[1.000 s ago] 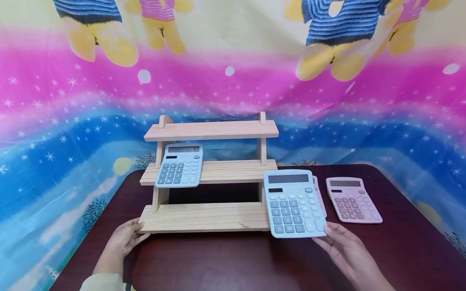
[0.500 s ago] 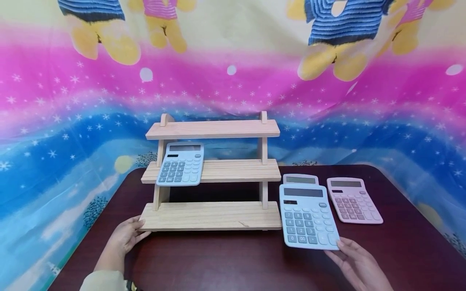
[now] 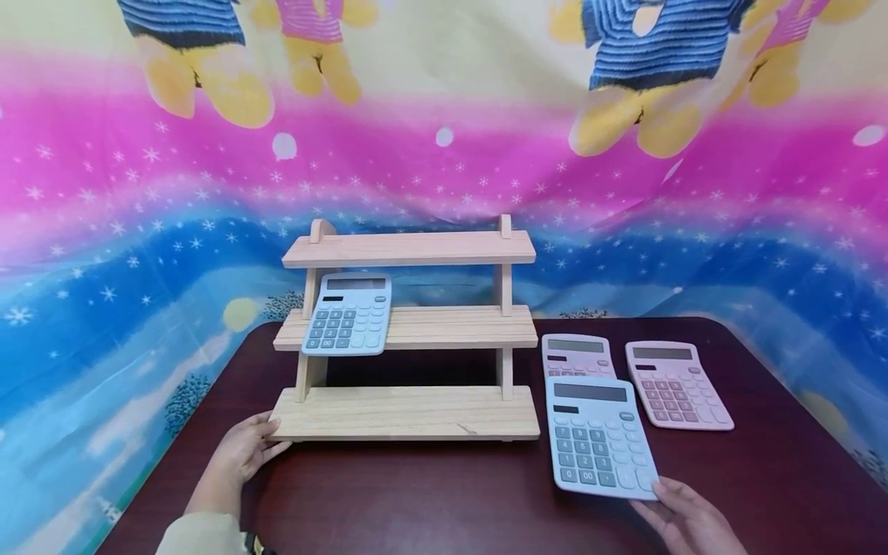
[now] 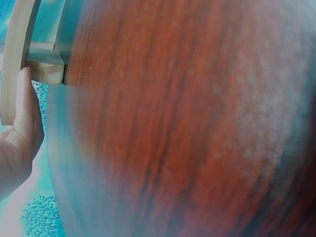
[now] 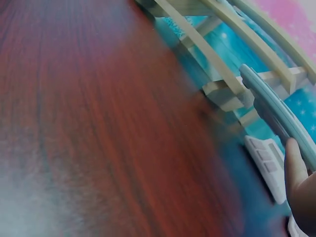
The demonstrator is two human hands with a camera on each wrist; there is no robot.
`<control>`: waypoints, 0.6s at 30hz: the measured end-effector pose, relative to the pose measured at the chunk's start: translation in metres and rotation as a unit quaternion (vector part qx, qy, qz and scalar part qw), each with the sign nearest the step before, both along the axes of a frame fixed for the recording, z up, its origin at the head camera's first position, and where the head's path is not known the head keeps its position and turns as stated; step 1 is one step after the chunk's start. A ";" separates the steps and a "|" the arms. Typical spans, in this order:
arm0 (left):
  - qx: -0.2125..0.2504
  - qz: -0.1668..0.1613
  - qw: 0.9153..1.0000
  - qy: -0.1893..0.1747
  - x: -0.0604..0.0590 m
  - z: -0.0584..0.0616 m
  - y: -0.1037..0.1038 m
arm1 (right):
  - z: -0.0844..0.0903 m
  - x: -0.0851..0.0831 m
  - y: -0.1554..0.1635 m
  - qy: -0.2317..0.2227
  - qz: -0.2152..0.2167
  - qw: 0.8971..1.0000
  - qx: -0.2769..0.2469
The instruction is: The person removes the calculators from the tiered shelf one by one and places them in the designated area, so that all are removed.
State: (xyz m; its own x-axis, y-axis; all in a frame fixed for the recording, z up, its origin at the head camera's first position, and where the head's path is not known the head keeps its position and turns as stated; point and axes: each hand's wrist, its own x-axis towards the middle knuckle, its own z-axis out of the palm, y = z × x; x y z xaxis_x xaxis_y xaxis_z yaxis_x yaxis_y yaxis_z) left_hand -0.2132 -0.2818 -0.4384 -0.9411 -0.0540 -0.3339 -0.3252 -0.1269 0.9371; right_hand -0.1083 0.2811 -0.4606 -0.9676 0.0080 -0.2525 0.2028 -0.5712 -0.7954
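My right hand (image 3: 688,518) pinches a light blue calculator (image 3: 602,439) by its lower right corner. In the right wrist view this calculator (image 5: 282,118) appears edge-on, raised above the table. At the left, my left hand (image 3: 244,451) grips the left end of the bottom board of a three-tier wooden shelf (image 3: 402,416); the left wrist view shows its fingers against the board (image 4: 14,64). Another blue calculator (image 3: 348,316) leans on the middle tier, at its left end. Behind the held calculator lies a pink calculator (image 3: 576,354), partly hidden.
A second pink calculator (image 3: 680,385) lies at the right on the dark red wooden table (image 3: 416,501). A printed cloth (image 3: 430,177) with bears and snowflakes hangs behind and around the table.
My right hand has moved right and toward me with the blue calculator, away from the shelf, uncovering more of the pink calculator behind it. My left hand keeps its grip on the shelf.
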 end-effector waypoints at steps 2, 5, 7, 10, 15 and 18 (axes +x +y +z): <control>0.000 -0.001 1.000 -0.001 0.000 -0.001 0.000 | -0.001 0.001 0.001 -0.047 -0.017 0.998 0.031; 0.000 -0.004 1.000 -0.001 0.000 -0.002 0.001 | -0.004 0.002 0.004 -0.079 -0.024 0.996 0.035; 0.000 -0.005 1.000 -0.001 -0.001 -0.003 0.001 | -0.006 0.004 0.006 -0.093 -0.023 0.995 0.028; -0.003 -0.005 1.000 -0.001 0.000 -0.003 0.000 | -0.008 0.006 0.009 -0.108 -0.025 0.994 0.024; -0.002 -0.006 1.000 0.001 -0.001 -0.002 0.001 | -0.016 0.008 0.014 -0.117 -0.023 0.993 0.011; -0.004 -0.006 1.000 0.000 0.000 -0.002 0.001 | -0.019 0.010 0.018 -0.111 0.010 0.994 -0.022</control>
